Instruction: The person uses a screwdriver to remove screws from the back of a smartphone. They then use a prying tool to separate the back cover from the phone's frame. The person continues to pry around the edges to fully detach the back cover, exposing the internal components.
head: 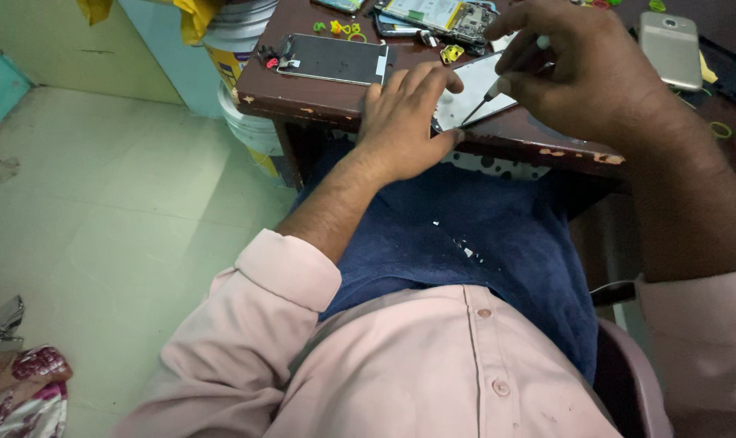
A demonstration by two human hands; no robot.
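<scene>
We are pressing our left hand (404,118) flat on the phone (475,99), steadying it at the bench (319,96) edge. Our right hand (583,69) is pinching a screwdriver (488,95), tip down.

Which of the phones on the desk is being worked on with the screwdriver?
The opened phone at the desk's near edge, pinned by the left hand, with the right hand's screwdriver tip on it. The dark-screened phone and the silver phone lie untouched.

Dark phone panel (333,59) and silver phone (670,49) on the desk (303,93), white buckets (250,126) beside it.
</scene>
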